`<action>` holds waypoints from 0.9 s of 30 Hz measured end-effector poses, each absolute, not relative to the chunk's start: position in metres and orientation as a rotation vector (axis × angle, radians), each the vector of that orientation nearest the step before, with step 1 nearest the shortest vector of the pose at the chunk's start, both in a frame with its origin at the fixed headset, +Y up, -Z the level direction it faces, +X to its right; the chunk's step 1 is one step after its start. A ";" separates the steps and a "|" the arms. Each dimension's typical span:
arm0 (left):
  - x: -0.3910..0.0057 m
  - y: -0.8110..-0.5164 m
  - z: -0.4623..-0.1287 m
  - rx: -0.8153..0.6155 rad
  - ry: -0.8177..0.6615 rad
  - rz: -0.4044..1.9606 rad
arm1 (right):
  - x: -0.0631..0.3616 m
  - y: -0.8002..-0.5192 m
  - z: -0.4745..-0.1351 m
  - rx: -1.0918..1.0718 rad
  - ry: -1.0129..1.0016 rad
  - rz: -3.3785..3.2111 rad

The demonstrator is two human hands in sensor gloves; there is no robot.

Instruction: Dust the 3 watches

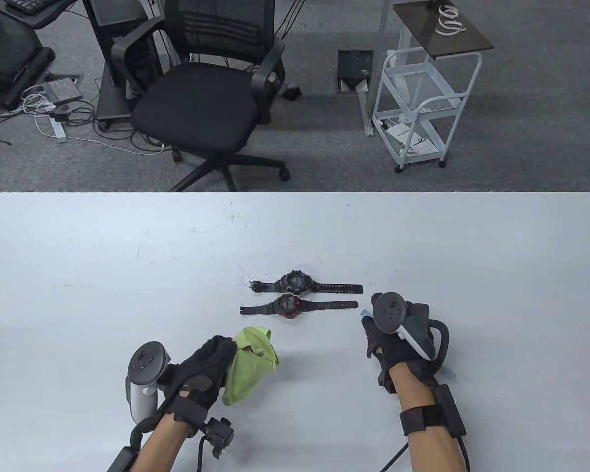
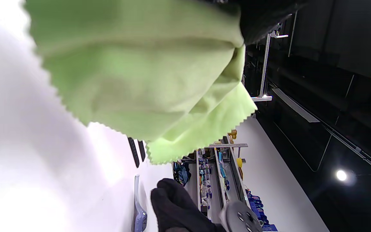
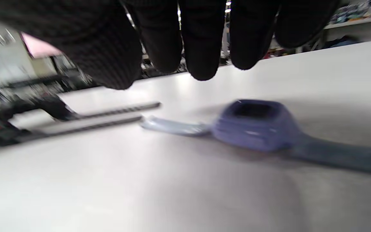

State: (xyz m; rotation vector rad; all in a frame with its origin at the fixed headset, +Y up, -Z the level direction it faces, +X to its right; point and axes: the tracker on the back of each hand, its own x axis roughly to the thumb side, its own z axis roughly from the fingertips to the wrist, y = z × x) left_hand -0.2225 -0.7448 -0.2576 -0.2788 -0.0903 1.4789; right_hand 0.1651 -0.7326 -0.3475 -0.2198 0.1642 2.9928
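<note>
Left hand (image 1: 204, 366) grips green cloth (image 1: 250, 361) near-left of two black watches (image 1: 295, 295), while right hand (image 1: 398, 339), fingers relaxed & empty, hovers directly over blue watch (image 3: 256, 127), strap running near-far, w/ right hand closest.

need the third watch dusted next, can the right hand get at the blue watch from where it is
Probably yes: the right hand hovers directly over the blue watch, fingers open and empty, with nothing between them and the watch lying flat on the table.

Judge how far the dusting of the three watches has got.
Nothing shows as done. In hand: left hand holds the green cloth; right hand hovers open above the blue watch. Left: the black watch and the red-trimmed watch lie untouched.
</note>
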 end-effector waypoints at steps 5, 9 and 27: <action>-0.224 -0.743 -0.259 -0.251 -0.086 1.476 | 0.161 -0.748 -0.354 -0.429 0.372 3.247; -0.224 -0.741 -0.259 -0.234 -0.095 1.471 | 0.163 -0.748 -0.354 -0.447 0.290 3.219; -0.232 -0.737 -0.258 -0.119 -0.085 1.474 | 0.158 -0.689 -0.303 -0.040 0.118 2.426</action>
